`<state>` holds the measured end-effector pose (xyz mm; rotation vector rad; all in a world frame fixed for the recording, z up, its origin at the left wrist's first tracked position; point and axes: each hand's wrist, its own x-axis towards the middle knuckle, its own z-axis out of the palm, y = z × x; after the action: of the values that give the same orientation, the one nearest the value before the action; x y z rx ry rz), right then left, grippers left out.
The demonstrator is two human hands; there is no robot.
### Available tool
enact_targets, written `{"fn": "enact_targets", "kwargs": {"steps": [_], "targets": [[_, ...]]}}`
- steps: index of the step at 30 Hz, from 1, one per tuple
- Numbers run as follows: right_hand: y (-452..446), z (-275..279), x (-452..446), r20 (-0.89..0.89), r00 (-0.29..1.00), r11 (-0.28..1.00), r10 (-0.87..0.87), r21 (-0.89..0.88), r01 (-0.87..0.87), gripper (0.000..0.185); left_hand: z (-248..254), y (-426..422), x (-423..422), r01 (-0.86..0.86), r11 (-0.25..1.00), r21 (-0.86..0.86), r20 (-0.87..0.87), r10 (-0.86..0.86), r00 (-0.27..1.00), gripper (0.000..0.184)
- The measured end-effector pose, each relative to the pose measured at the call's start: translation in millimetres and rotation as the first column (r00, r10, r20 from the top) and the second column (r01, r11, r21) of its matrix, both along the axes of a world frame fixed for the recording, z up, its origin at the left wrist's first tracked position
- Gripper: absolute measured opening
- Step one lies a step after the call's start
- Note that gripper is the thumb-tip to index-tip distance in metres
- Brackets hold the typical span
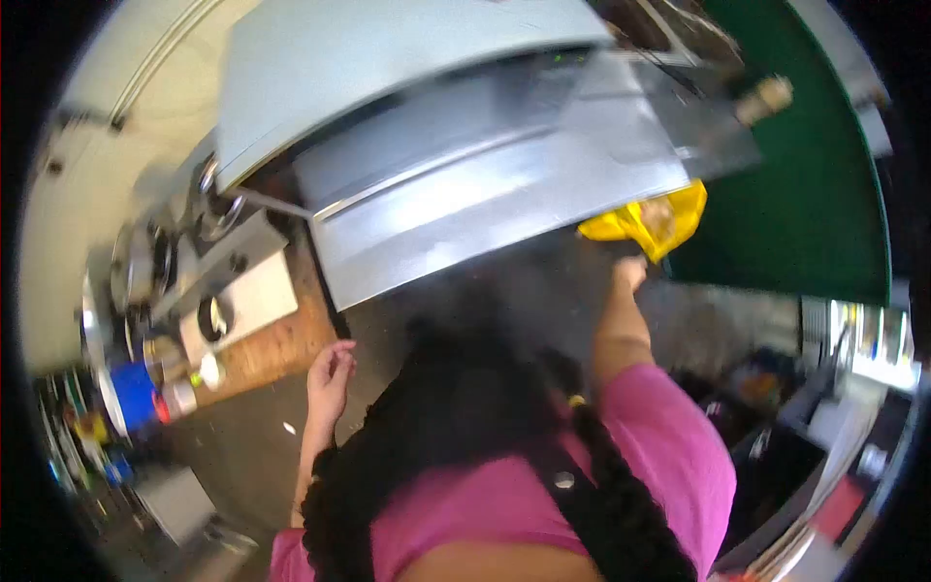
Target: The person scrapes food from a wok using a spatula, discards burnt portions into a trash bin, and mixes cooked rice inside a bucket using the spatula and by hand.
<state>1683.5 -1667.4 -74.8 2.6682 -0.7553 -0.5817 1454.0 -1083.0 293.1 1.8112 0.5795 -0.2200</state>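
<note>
My left hand (332,371) hangs over the dark floor near the corner of a wooden table, with its fingers loosely curled and apart and nothing in them. My right hand (631,272) reaches forward at the end of a stretched arm and looks closed. What its fingers hold, if anything, is blurred. Just beyond it is a crumpled yellow plastic bag (684,215) with something pale brown inside. Whether the hand touches the bag, I cannot tell. Ahead, between both hands, a large metal appliance (417,48) shows a shiny metal front panel (504,213).
A wooden table (281,335) on the left bears a pale board (267,296), pans and a blue container (131,396). A green panel (786,194) stands at right. Shelving (873,335) and dark boxes (781,475) are at lower right.
</note>
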Motion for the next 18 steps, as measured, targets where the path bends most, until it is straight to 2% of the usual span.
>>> {"fn": "enact_targets", "kwargs": {"steps": [1, 2, 3, 4, 5, 6, 7, 8, 9, 10, 11, 12, 13, 15, 17, 18], "targets": [[-19.9, -33.6, -4.6, -0.421, 0.803, 0.825, 0.421, -0.189, -0.532, 0.024, 0.4, 1.5, -5.0, -0.065, 0.997, 0.039, 0.038, 0.063, 0.997, 0.019], [-10.1, -38.9, -14.3, -0.337, 0.856, 0.897, 0.391, -0.068, -0.436, 0.032, 5.9, 2.7, -8.9, -0.09, 0.993, 0.082, 0.021, 0.088, 0.996, 0.019], [-25.5, -49.3, -22.0, -0.507, 0.596, 0.691, 0.623, 0.0, -0.723, 0.039, 12.6, 2.6, -9.6, -0.081, 0.992, 0.098, -0.021, 0.083, 0.996, 0.019], [-22.5, -31.6, -21.5, -0.578, 0.414, 0.535, 0.703, 0.047, -0.843, 0.048, 21.0, 7.1, -13.1, -0.086, 0.99, 0.115, -0.06, 0.093, 0.994, 0.019], [-25.5, -15.3, -25.3, -0.526, 0.332, 0.358, 0.783, -0.055, -0.932, 0.049, 0.3, 19.9, -27.2, -0.104, 0.977, 0.185, 0.037, 0.098, 0.994, 0.02], [-7.1, -2.2, -21.5, -0.514, 0.468, 0.501, 0.719, -0.084, -0.861, 0.042, -2.2, 31.2, -37.4, -0.046, 0.928, 0.37, 0.012, 0.045, 0.999, 0.021], [1.8, 0.6, -28.6, -0.499, 0.606, 0.65, 0.619, -0.107, -0.752, 0.036, -17.5, 49.4, -58.5, -0.142, 0.914, 0.38, 0.034, 0.14, 0.99, 0.021], [-40.3, -77.4, -6.7, -0.248, 0.891, 0.817, 0.38, -0.362, -0.449, 0.027, -36.7, 68.5, -79.4, -0.114, 0.85, 0.514, -0.008, 0.137, 0.991, 0.022], [-58.5, -120.9, 9.3, 0.349, 0.934, 0.916, 0.082, -0.396, 0.068, 0.023, -55.8, 84.5, -99.6, -0.051, 0.778, 0.626, -0.069, 0.12, 0.99, 0.024], [-19.4, -80.9, 10.0, 0.768, 0.64, 0.903, -0.021, -0.261, 0.343, 0.028, -75.2, 102.8, -125.2, -0.069, 0.754, 0.653, -0.135, 0.205, 0.969, 0.025], [3.0, -37.6, 25.7, 0.775, 0.632, 0.91, -0.001, -0.261, 0.322, 0.028, -92.8, 123.1, -154.7, -0.073, 0.732, 0.678, -0.2, 0.279, 0.939, 0.026], [23.0, 9.5, 38.3, 0.953, 0.135, 0.918, -0.272, 0.215, 0.334, 0.028, -108.8, 139.6, -186.9, -0.149, 0.73, 0.667, -0.234, 0.394, 0.889, 0.027], [40.1, 57.8, 47.6, 0.757, -0.353, 0.783, -0.55, 0.614, 0.097, 0.029, -125.0, 154.3, -222.7, -0.22, 0.72, 0.658, -0.268, 0.498, 0.825, 0.029], [74.0, 166.2, 58.4, 0.702, -0.393, 0.765, -0.594, 0.644, -0.004, 0.03, -158.4, 185.9, -300.1, -0.339, 0.673, 0.657, -0.308, 0.651, 0.694, 0.032], [148.1, 301.4, 55.9, 0.365, -0.515, 0.597, -0.776, 0.689, -0.411, 0.032, -187.1, 219.5, -370.3, -0.318, 0.634, 0.705, -0.416, 0.732, 0.539, 0.033], [152.9, 327.7, 59.9, 0.176, -0.51, 0.493, -0.842, 0.634, -0.596, 0.033, -202.9, 237.1, -400.9, -0.393, 0.644, 0.657, -0.477, 0.758, 0.445, 0.033]]}}
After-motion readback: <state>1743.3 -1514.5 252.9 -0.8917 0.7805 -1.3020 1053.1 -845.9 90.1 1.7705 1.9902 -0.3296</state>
